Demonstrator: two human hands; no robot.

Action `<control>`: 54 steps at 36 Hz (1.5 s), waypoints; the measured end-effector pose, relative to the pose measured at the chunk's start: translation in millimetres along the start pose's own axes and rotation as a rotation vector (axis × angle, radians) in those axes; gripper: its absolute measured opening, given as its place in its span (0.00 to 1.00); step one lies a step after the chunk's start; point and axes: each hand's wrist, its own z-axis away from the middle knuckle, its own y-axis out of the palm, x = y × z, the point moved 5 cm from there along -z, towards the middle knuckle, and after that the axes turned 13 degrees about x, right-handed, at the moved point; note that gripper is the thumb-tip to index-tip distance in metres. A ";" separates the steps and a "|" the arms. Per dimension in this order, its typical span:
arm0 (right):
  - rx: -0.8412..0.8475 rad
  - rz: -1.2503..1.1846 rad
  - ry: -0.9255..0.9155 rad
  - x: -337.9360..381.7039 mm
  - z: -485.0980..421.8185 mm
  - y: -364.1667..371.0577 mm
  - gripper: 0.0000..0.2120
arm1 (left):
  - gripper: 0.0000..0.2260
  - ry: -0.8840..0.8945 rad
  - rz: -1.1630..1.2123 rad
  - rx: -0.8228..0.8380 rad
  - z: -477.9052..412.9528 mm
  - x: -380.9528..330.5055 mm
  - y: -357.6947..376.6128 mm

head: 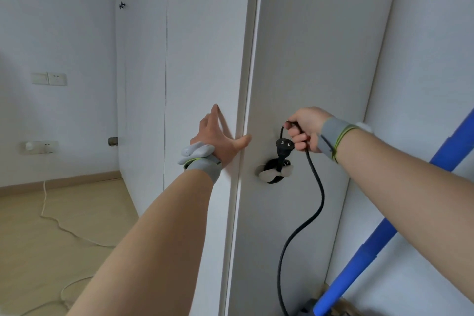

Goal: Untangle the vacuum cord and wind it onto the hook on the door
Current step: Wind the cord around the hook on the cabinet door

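Right hand (306, 129), centre frame: gripped cord (316, 187) near plug (284, 147); left hand (218, 136) flat, steadying door (302, 59). Advised: tension, snug turns round hook (274, 172).

The black cord (316, 187) ran out of the picture at the bottom edge, so its far end could not be seen. Wraps of it covered most of the hook (273, 173) on the door (302, 59). The right hand (306, 129) hid the stretch of cord inside its fist. The blue tube (384, 233) was cut off at the right and bottom edges.
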 end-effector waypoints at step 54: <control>0.161 0.062 0.127 -185.7 -40.2 0.4 0.13 | 0.44 -0.001 0.028 0.003 -2.8 4.2 1.9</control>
